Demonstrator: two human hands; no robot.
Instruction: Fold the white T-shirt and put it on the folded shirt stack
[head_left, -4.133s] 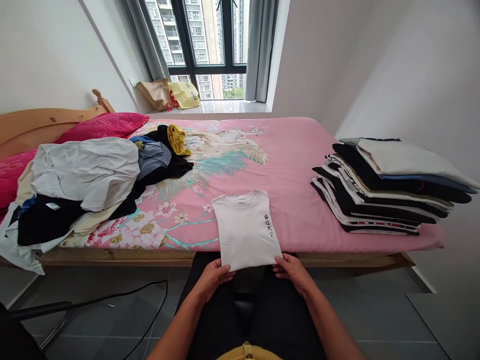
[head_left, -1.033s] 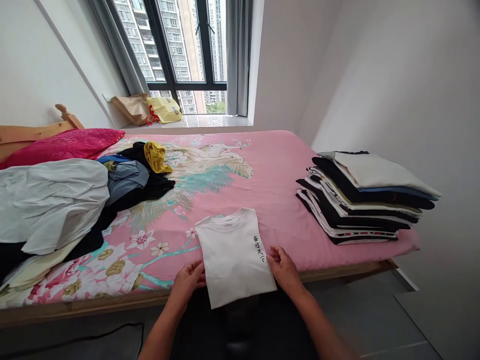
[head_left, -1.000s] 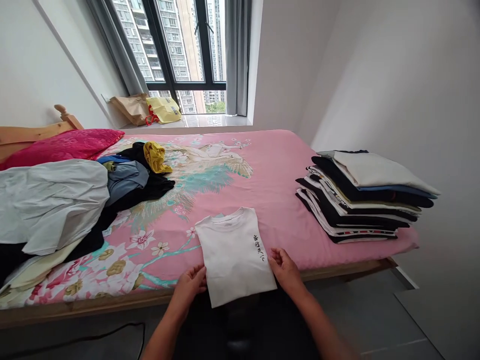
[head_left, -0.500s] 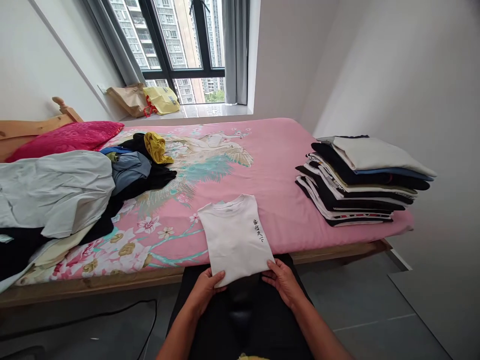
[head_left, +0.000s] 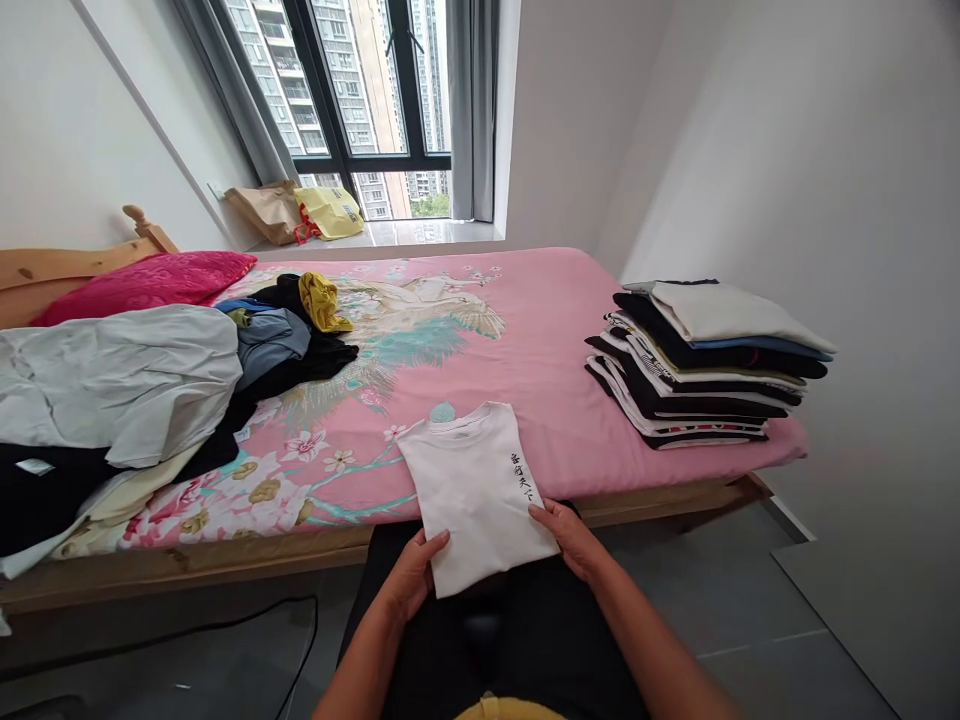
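A folded white T-shirt with dark vertical lettering lies partly on the bed's near edge, its collar pointing away from me. Its lower end reaches past the edge, over my lap. My left hand grips the shirt's left side near the bottom, thumb on top and fingers underneath. On the right side, just below the lettering, my right hand pinches the cloth in the same way. The fingers under the fabric are mostly hidden.
A tall stack of folded clothes stands at the bed's right end. Loose, unfolded clothes are heaped on the left, beside a red pillow. Paper bags sit on the windowsill. A black cable runs across the floor.
Both hands have moved a little up along the shirt's sides, and its lower end now extends further toward me. The view has shifted slightly.
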